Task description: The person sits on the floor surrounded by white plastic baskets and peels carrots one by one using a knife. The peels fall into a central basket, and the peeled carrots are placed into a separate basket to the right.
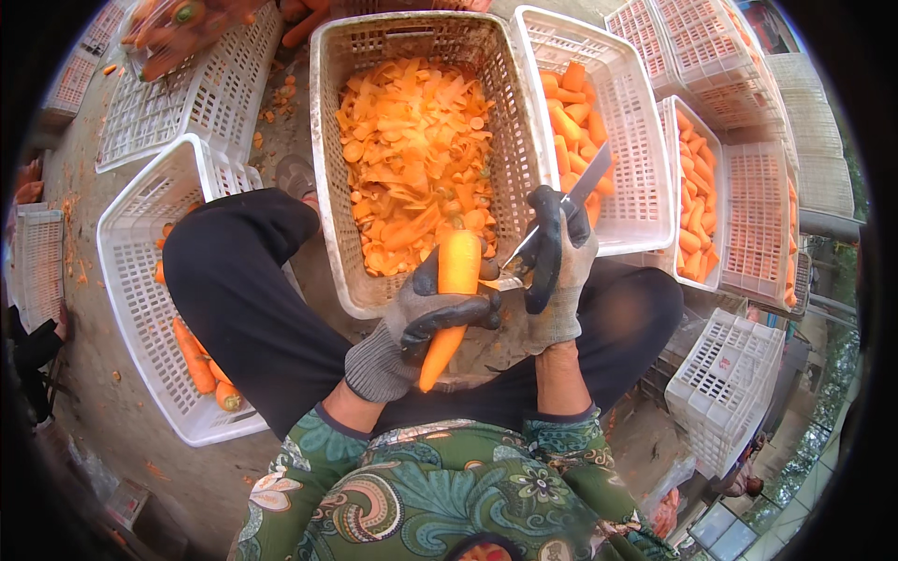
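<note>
My left hand (414,308), in a grey and black work glove, is closed around a smooth orange carrot (459,266). Its thick end points away from me, and its tip shows below my fingers. Just to the right, my gloved right hand (561,259) grips a knife (593,172), the flat blade sticking up and to the right. The same hand also holds a thin metal tool (523,242), seemingly a peeler, beside the carrot; my fingers partly hide it. Beyond both hands stands a stained plastic crate (326,175) heaped with carrot peelings (414,154) and cut ends.
A white crate (638,140) at the right holds peeled carrots (572,126). Unpeeled carrots (193,357) lie in another crate (130,315) by my left knee. More carrots fill a crate (694,203) farther right. An upturned crate (722,386) and stacked crates (701,49) stand nearby.
</note>
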A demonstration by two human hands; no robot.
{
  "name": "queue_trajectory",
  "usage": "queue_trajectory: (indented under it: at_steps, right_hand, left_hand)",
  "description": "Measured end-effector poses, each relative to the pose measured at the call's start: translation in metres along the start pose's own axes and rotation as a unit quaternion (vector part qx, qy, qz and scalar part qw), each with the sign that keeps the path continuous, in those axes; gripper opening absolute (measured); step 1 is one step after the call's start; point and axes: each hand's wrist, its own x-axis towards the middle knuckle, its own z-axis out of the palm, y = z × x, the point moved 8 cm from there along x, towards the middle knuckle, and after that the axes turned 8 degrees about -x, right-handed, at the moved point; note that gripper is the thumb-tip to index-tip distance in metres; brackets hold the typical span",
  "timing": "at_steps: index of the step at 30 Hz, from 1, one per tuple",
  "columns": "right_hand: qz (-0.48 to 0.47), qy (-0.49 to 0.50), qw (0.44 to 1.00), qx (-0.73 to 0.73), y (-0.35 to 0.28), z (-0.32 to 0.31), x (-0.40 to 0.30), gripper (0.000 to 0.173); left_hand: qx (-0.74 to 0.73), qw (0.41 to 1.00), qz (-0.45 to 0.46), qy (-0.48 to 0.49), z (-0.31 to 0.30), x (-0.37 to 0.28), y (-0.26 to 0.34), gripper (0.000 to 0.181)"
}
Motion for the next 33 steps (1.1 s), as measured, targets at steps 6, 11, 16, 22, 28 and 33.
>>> queue_trajectory:
  at_steps: [6, 11, 16, 22, 28, 33]
  right_hand:
    - [-0.122, -0.086, 0.982, -0.113, -0.031, 0.052, -0.022, 0.019]
    - [0.03, -0.036, 0.997, -0.065, 0.019, 0.079, 0.082, 0.015]
    - [0.038, -0.092, 0.994, -0.044, 0.012, 0.077, 0.051, 0.022]
    - [-0.126, -0.102, 0.983, -0.082, -0.039, 0.07, -0.008, 0.016]
    - [-0.019, -0.039, 0.996, -0.075, 0.017, 0.056, 0.076, 0.019]
    - [-0.233, -0.095, 0.955, -0.155, -0.043, 0.056, -0.008, 0.023]
  left_hand:
    - [-0.034, 0.997, -0.066, 0.029, -0.006, -0.003, -0.005, 0.036]
    - [-0.121, 0.986, -0.098, -0.059, -0.012, 0.001, -0.014, 0.034]
    - [0.021, 0.999, 0.036, -0.003, -0.022, 0.004, 0.018, 0.047]
    - [0.466, 0.866, 0.175, 0.042, -0.014, 0.007, 0.032, 0.055]
    - [0.582, 0.791, 0.165, 0.094, -0.013, 0.008, 0.024, 0.048]
    - [0.653, 0.733, 0.153, 0.119, -0.02, 0.008, 0.029, 0.053]
